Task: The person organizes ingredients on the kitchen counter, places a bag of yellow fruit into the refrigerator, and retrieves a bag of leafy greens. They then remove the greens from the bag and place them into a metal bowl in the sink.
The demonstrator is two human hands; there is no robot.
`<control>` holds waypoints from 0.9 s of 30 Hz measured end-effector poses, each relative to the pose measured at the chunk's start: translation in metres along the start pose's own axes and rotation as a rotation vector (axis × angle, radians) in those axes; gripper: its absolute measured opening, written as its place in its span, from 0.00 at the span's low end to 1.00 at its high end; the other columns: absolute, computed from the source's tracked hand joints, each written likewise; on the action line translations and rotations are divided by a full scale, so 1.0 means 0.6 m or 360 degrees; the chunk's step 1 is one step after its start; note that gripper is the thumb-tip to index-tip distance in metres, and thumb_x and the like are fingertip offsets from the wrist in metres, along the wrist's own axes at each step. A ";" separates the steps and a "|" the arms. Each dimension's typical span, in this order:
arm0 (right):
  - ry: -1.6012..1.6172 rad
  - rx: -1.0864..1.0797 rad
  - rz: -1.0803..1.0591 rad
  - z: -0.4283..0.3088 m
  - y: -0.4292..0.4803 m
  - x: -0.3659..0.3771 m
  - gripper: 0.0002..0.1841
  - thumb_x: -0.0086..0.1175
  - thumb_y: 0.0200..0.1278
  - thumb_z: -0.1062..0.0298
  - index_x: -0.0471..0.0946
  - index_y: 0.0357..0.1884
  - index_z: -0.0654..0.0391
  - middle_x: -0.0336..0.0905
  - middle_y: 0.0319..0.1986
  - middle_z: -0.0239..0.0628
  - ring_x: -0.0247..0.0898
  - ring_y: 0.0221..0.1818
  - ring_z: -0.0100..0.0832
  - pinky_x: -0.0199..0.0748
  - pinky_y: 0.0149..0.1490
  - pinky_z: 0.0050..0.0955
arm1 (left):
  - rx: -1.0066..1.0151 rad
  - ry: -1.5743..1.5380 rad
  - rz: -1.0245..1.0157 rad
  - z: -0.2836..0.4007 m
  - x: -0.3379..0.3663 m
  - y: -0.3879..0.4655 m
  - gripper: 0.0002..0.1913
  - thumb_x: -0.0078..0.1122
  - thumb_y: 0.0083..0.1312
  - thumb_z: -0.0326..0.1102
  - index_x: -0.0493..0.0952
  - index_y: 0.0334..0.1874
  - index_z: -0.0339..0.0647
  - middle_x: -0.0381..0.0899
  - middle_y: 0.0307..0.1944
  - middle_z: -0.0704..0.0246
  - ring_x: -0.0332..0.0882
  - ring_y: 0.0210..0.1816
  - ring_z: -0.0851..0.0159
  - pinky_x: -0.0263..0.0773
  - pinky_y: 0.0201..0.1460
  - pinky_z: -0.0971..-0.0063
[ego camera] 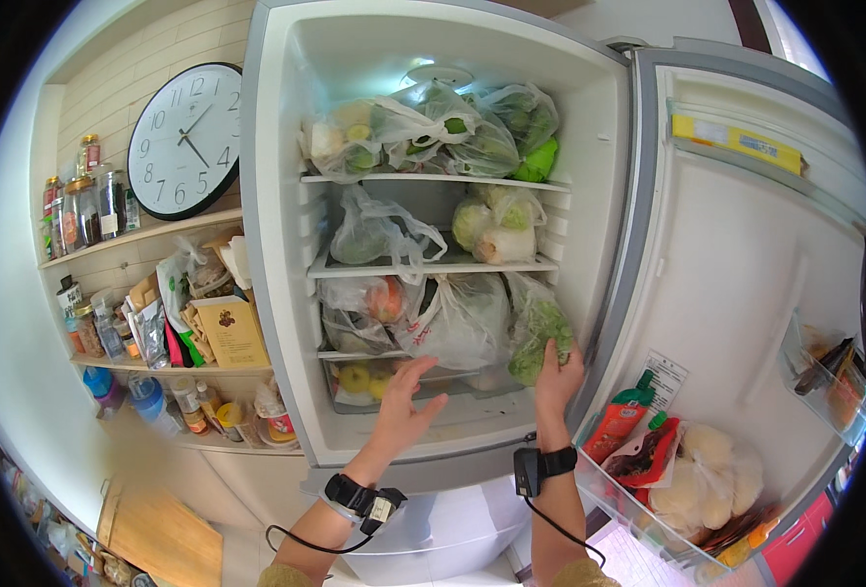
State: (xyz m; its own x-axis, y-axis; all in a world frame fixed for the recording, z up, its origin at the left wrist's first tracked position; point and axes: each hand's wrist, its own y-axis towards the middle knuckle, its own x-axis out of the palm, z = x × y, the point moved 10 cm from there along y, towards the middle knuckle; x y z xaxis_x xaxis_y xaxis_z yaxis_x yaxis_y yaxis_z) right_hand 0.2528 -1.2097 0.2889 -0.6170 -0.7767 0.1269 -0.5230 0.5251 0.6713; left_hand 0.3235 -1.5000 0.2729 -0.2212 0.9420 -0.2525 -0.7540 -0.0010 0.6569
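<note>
An upright refrigerator [433, 449] stands before me with its door swung out to the right. My right hand [559, 378] grips the lower end of a clear plastic bag of leafy greens [539, 330] at the right of the lowest shelf. My left hand [407, 411] is empty, fingers spread, in front of the bottom drawer [356, 402]. Yellow-green fruit [354, 378] shows inside that drawer. Just above the left hand, a tied white plastic bag [462, 323] slumps over the shelf edge. Beside it lies a bag with an orange-red item [385, 299].
Bagged vegetables crowd the top shelf [433, 178]. The middle shelf [433, 271] carries a limp bag [367, 231] and bagged cabbage [502, 227]. The door bin [645, 513] holds pouches and a bag of round pale items [704, 477]. Left are jar shelves [176, 368] and a wall clock [185, 139].
</note>
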 end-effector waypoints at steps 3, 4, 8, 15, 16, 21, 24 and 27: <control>0.0389 0.0192 0.0098 -0.028 -0.033 -0.041 0.14 0.56 0.67 0.69 0.76 0.50 0.64 0.79 0.45 0.42 0.74 0.43 0.33 0.70 0.51 0.29 | -0.0213 -0.0416 -0.0171 -0.017 0.038 -0.013 0.34 0.66 0.62 0.35 0.63 0.70 0.45 0.63 0.69 0.61 0.66 0.66 0.59 0.67 0.63 0.68; 0.0574 0.0236 0.0127 -0.040 -0.046 -0.051 0.13 0.55 0.67 0.70 0.76 0.50 0.65 0.79 0.45 0.40 0.73 0.44 0.30 0.70 0.50 0.27 | -0.0324 -0.0561 -0.0242 -0.024 0.055 -0.018 0.36 0.66 0.63 0.35 0.60 0.72 0.45 0.61 0.71 0.61 0.66 0.66 0.60 0.67 0.64 0.69; 0.0897 0.0276 0.0139 -0.098 -0.096 -0.097 0.13 0.53 0.70 0.71 0.74 0.52 0.66 0.78 0.47 0.35 0.72 0.46 0.25 0.69 0.52 0.25 | -0.0422 -0.0981 -0.0479 0.003 0.111 -0.031 0.44 0.64 0.67 0.42 0.44 0.77 0.47 0.49 0.75 0.58 0.63 0.68 0.57 0.66 0.65 0.66; 0.1172 0.0394 0.0150 -0.148 -0.182 -0.181 0.15 0.53 0.70 0.72 0.72 0.56 0.64 0.76 0.51 0.35 0.72 0.51 0.25 0.68 0.55 0.24 | -0.1024 -0.1846 -0.0652 0.048 0.228 -0.047 0.45 0.57 0.71 0.46 0.31 0.77 0.64 0.45 0.76 0.62 0.57 0.71 0.57 0.65 0.67 0.62; 0.1211 0.0369 0.0080 -0.157 -0.192 -0.190 0.15 0.52 0.69 0.74 0.72 0.56 0.65 0.76 0.51 0.34 0.72 0.52 0.26 0.68 0.57 0.26 | -0.0966 -0.1968 -0.0672 0.062 0.238 -0.043 0.44 0.56 0.72 0.45 0.31 0.77 0.67 0.45 0.76 0.63 0.57 0.72 0.57 0.65 0.67 0.61; 0.0477 -0.0171 -0.0257 -0.225 -0.211 -0.209 0.34 0.63 0.58 0.67 0.65 0.66 0.60 0.65 0.64 0.43 0.61 0.65 0.36 0.58 0.68 0.37 | -0.0480 -0.2013 -0.0588 0.092 0.229 -0.013 0.39 0.51 0.74 0.37 0.35 0.77 0.65 0.48 0.75 0.66 0.56 0.72 0.63 0.61 0.69 0.64; 0.0332 -0.0286 -0.0382 -0.246 -0.215 -0.179 0.46 0.69 0.49 0.63 0.58 0.71 0.57 0.55 0.70 0.48 0.52 0.71 0.41 0.50 0.72 0.41 | -0.0293 -0.1709 -0.0463 0.094 0.202 0.013 0.38 0.51 0.74 0.35 0.38 0.78 0.54 0.48 0.75 0.66 0.52 0.73 0.65 0.55 0.71 0.69; 0.0560 0.0080 -0.0507 -0.230 -0.209 -0.122 0.43 0.68 0.52 0.66 0.59 0.70 0.59 0.62 0.66 0.43 0.59 0.67 0.38 0.57 0.69 0.37 | -0.0164 -0.1406 -0.0421 0.111 0.162 0.042 0.38 0.50 0.74 0.38 0.38 0.78 0.46 0.47 0.76 0.67 0.48 0.74 0.66 0.50 0.73 0.73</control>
State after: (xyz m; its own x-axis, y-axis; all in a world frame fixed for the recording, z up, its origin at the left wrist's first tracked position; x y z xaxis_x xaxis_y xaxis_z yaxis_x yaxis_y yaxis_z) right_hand 0.4449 -1.2667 0.2962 -0.1892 -0.9678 0.1661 -0.6868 0.2513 0.6820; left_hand 0.3243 -1.3863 0.3126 0.4858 0.8294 0.2758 -0.7733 0.2608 0.5779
